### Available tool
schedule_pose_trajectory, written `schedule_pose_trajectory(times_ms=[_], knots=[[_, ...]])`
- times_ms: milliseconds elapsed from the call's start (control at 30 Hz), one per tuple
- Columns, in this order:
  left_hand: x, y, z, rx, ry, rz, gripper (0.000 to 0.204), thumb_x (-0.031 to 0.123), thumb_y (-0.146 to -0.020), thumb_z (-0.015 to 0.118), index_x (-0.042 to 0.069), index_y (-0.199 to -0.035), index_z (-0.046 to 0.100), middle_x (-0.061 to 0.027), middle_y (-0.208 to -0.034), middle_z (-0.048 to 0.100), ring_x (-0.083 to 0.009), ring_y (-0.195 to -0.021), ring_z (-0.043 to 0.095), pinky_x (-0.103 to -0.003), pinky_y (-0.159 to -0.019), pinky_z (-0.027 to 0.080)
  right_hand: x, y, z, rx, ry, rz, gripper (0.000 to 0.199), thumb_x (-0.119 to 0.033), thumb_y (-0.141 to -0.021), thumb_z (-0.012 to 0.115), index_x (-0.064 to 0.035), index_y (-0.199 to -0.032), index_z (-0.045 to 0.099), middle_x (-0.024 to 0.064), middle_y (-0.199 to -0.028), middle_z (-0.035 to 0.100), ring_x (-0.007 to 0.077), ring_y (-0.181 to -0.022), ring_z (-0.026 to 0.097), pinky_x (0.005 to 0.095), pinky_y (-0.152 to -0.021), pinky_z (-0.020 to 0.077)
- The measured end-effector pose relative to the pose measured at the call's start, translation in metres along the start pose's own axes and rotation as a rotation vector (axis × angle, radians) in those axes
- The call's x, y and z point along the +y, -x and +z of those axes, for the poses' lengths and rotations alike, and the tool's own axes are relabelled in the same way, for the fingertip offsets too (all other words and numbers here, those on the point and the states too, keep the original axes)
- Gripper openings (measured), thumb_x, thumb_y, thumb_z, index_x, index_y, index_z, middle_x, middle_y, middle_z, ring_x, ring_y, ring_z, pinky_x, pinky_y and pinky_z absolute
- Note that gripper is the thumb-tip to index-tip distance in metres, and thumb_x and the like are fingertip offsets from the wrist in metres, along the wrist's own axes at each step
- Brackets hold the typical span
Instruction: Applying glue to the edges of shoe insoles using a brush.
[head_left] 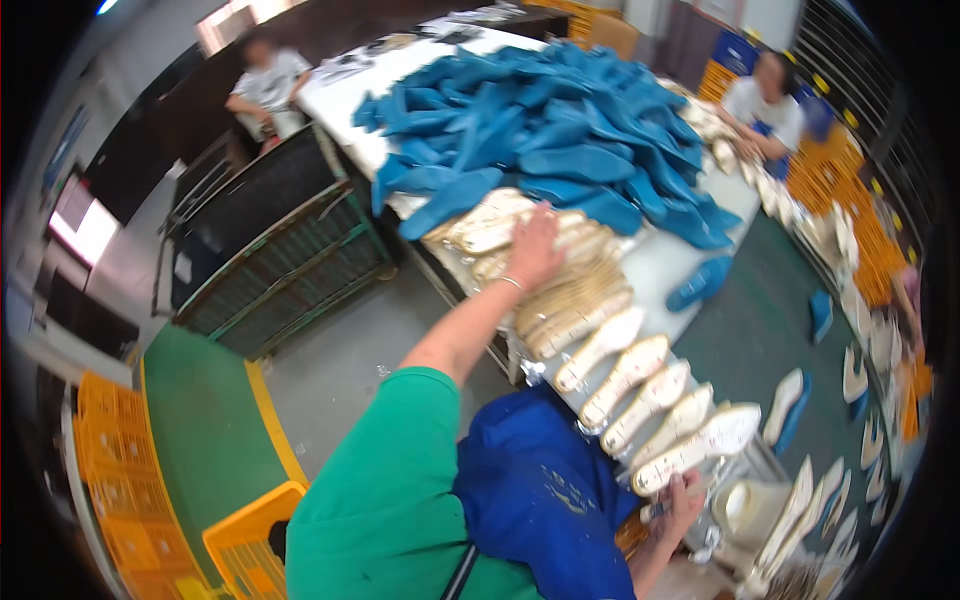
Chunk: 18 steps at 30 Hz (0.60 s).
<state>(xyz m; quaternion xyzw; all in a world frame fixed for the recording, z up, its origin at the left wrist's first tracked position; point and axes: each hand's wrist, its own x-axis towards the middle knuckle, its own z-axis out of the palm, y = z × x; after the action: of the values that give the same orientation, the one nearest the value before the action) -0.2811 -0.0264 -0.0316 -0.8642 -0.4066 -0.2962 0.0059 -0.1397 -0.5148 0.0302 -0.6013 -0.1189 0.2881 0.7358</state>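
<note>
My left hand point(537, 250) reaches across to the far end of a stack of cream insoles point(575, 295) and rests on it, fingers stretched over the top pieces. Nearer to me, several single insoles point(628, 377) lie side by side in a row along the table edge. My right hand point(682, 505) is low beside the nearest insole point(700, 447), its fingers curled close to that insole's heel end. What it grips, if anything, is partly hidden. Beyond the stack rises a large heap of blue shoe lasts point(580, 165).
A white container point(735, 505) stands right of my right hand. A green conveyor point(745, 320) carries lasts and insoles. A dark wheeled cart point(280, 250) stands left of the table, with orange crates point(120, 480) at lower left. Two people sit at the far left and far right.
</note>
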Motion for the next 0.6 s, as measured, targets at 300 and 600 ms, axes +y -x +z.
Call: schedule_pose_trajectory(times_ms=[300,600], knots=[[0.061,0.064,-0.053,0.029,0.158,0.175,0.052,0.020,-0.087,0.060,0.003,-0.135,0.047,-0.0195,-0.152,0.032,-0.0379,-0.144,0.023,-0.060,-0.113,0.017,-0.006,0.018,-0.034,0.117,0.097,-0.021,0.008,-0.005,-0.087,0.066,-0.0012,-0.092,0.062,0.0009,-0.071,0.062,0.0053,-0.057,0.051,0.0184,-0.053,0.0379],[0.097,0.119,-0.036,-0.152,-0.064,0.083,0.080,0.027,-0.079,0.073,-0.008,-0.140,0.035,-0.0269,-0.151,0.029,-0.0413,-0.143,0.022,-0.055,-0.114,0.018,-0.004,0.010,-0.019,0.067,0.082,0.021,0.009,-0.008,-0.087,0.066,-0.0019,-0.090,0.062,0.0005,-0.072,0.060,0.0062,-0.059,0.051,0.0195,-0.054,0.0380]])
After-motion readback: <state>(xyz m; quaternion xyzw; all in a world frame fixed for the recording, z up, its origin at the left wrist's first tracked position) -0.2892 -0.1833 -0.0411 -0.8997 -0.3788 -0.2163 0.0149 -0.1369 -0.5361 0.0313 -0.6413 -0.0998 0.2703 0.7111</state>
